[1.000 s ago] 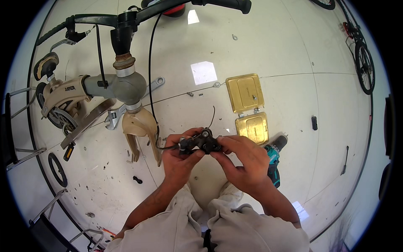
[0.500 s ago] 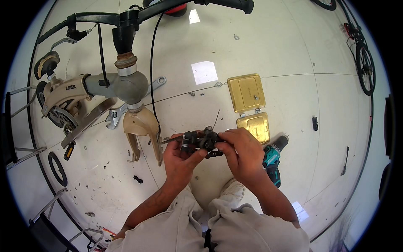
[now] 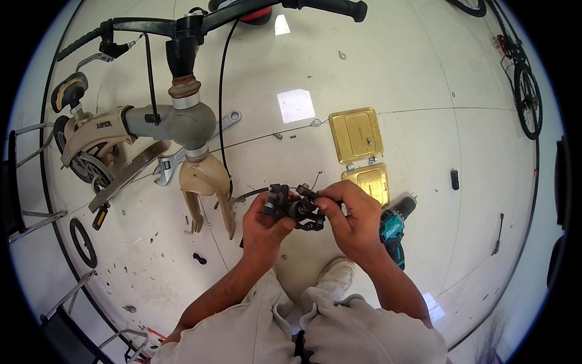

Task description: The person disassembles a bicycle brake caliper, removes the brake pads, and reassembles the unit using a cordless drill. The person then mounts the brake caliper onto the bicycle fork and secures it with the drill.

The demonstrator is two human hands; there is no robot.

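Both of my hands are closed on a black bicycle brake caliper (image 3: 301, 209), held above the floor between my knees and the bike's fork. My left hand (image 3: 262, 233) supports its left side from below, with the thumb along the lower edge. On the right, my right hand (image 3: 353, 219) pinches a small part of it between thumb and fingertips. A thin bare wire end sticks up beside those fingertips. From the handlebar a black brake cable (image 3: 222, 91) hangs past the fork (image 3: 205, 176) toward the caliper. The fork holds no wheel.
The bicycle frame (image 3: 148, 121) lies at left with its handlebar (image 3: 242, 12) at the top. Near it lies an adjustable wrench (image 3: 167, 170). A gold open case (image 3: 356, 136) and a teal cordless drill (image 3: 393, 233) lie to the right. Small hardware is scattered on the floor.
The caliper has turned in my hands, showing more of its round body. My right hand has shifted slightly, and the bare wire end has dropped lower and tilted.
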